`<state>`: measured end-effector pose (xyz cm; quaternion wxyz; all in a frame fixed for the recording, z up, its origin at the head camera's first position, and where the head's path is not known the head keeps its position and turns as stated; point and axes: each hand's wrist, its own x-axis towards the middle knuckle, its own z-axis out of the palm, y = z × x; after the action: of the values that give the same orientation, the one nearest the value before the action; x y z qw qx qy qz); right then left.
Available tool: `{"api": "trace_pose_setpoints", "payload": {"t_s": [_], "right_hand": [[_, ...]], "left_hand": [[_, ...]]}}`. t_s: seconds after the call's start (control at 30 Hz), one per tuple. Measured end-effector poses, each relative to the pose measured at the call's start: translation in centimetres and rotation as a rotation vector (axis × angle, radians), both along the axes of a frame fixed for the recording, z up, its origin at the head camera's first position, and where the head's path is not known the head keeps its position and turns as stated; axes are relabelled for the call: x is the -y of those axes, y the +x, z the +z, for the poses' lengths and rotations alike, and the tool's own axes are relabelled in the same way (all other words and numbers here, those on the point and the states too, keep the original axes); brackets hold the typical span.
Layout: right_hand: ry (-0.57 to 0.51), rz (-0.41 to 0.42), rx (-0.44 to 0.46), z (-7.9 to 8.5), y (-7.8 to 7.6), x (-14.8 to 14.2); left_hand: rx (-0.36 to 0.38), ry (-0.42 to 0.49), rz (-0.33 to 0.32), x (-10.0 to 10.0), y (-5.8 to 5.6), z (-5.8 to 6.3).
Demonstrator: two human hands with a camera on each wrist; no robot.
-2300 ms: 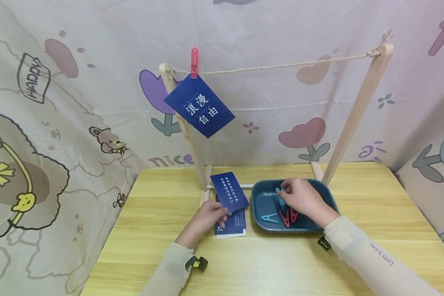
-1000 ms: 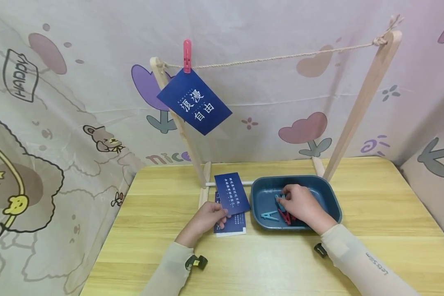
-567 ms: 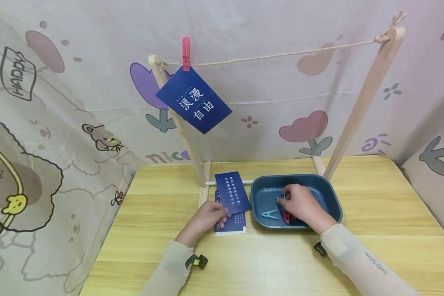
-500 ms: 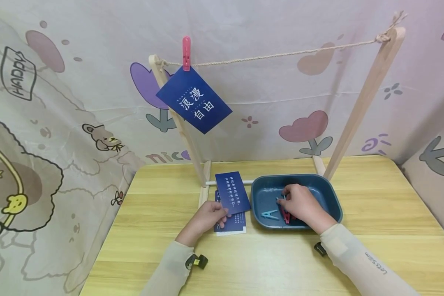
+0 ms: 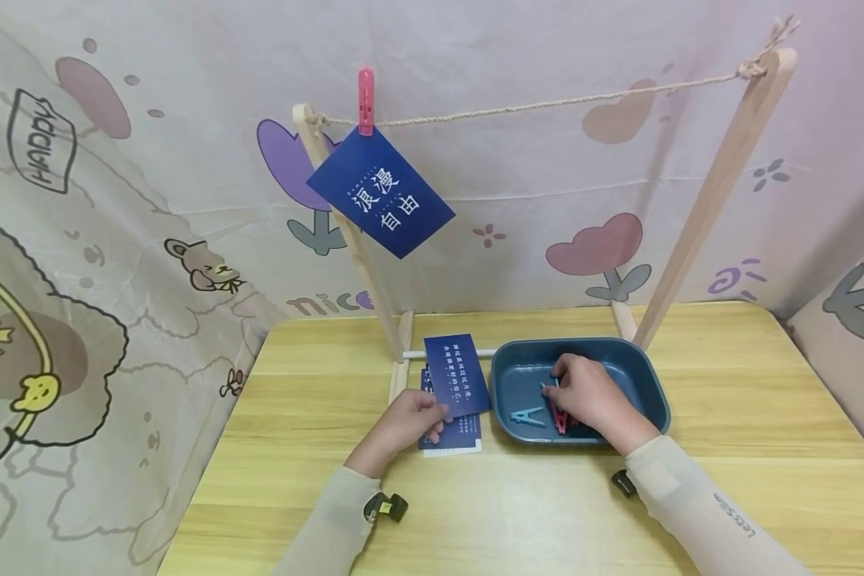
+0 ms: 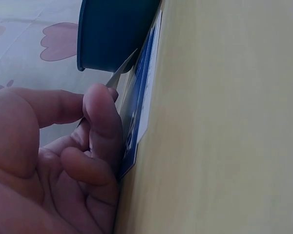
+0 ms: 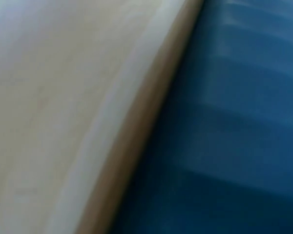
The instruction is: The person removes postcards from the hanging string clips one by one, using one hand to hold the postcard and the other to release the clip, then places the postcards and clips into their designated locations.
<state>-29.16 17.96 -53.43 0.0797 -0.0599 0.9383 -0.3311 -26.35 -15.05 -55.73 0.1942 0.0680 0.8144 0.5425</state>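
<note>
In the head view my left hand [image 5: 410, 422] pinches a dark blue card [image 5: 457, 374] with white lettering by its lower left corner. This card overlaps a small pile of blue cards [image 5: 463, 432] on the table. The left wrist view shows the fingers [image 6: 101, 105] at the card's edge, close beside the pile. My right hand [image 5: 592, 394] reaches into the dark blue basin [image 5: 657, 382] and pinches a light blue clothespin [image 5: 555, 383], mostly hidden by the fingers. Beneath its fingertips lies a red clothespin [image 5: 560, 421]; another light blue clothespin [image 5: 527, 417] lies further left.
Behind the basin a wooden frame [image 5: 720, 192] carries a taut twine line [image 5: 547, 106]. Near its left post [image 5: 356, 248] a pink clothespin [image 5: 366, 102] holds up a blue card [image 5: 382, 192]. A patterned cloth [image 5: 504, 48] hangs at the back. The right wrist view is blurred.
My right hand has lowered the light blue clothespin further into the basin, close to the red one. The card in my left hand has turned slightly and shifted a little right.
</note>
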Motion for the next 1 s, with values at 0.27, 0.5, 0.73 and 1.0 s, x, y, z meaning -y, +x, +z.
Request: {"api": "trace_pose_setpoints", "payload": {"t_s": [0.27,0.5,0.73,1.0], "right_hand": [[-0.017,-0.02,0.002,-0.34,-0.25,-0.23],[-0.022,-0.012,0.006,-0.1,-0.36,-0.34],[-0.021,-0.015,0.024,0.19,-0.28,-0.47],[-0.026,-0.009,0.02,-0.02,-0.37,-0.38]], "left_hand": [[0.016,-0.012,-0.001,0.02,-0.17,-0.3],[0.013,-0.015,0.006,-0.09,-0.22,-0.19],[0.015,-0.022,0.004,-0.22,-0.43,-0.41],[0.014,-0.019,0.03,-0.14,-0.45,-0.36]]}}
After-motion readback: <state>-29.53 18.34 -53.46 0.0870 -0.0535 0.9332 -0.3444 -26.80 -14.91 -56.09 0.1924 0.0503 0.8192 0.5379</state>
